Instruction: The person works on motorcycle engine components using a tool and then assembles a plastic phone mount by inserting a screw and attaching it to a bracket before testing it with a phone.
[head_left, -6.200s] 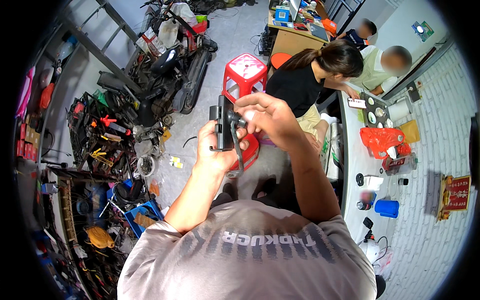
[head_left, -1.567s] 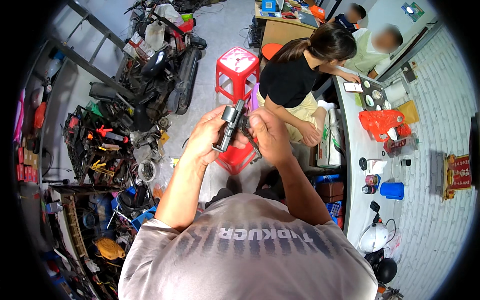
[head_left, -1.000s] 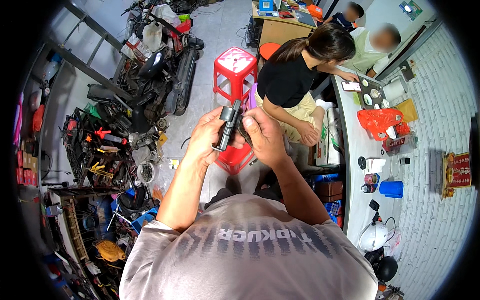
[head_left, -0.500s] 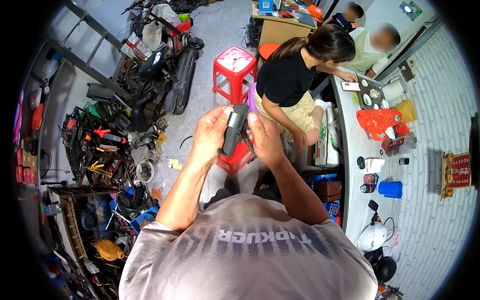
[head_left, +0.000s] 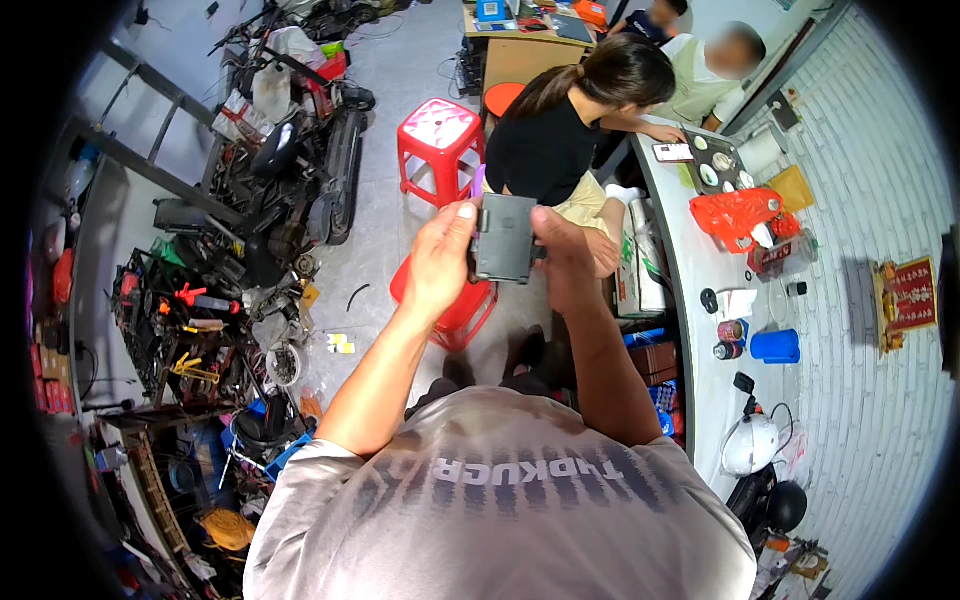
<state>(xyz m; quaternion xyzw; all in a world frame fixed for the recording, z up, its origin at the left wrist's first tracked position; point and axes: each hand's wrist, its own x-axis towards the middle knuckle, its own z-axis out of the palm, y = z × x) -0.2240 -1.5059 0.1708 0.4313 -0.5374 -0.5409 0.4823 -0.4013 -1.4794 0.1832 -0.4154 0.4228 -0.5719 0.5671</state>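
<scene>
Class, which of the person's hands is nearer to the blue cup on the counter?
Right. The right hand, at the right edge of the dark holder, is left of the blue cup; the left hand, at the opposite edge, is farther left.

Long pale counter (head_left: 697, 385) beneath a dark tray (head_left: 720, 147), a red plastic bag (head_left: 733, 217) and a blue container (head_left: 775, 347)

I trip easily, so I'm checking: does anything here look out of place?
Yes: a dark curved strip and yellow-and-white scraps lie loose on the floor, apart from the heap of parts, possibly dropped. The dark grey holder between the left hand and right hand shows no obvious damage.
</scene>
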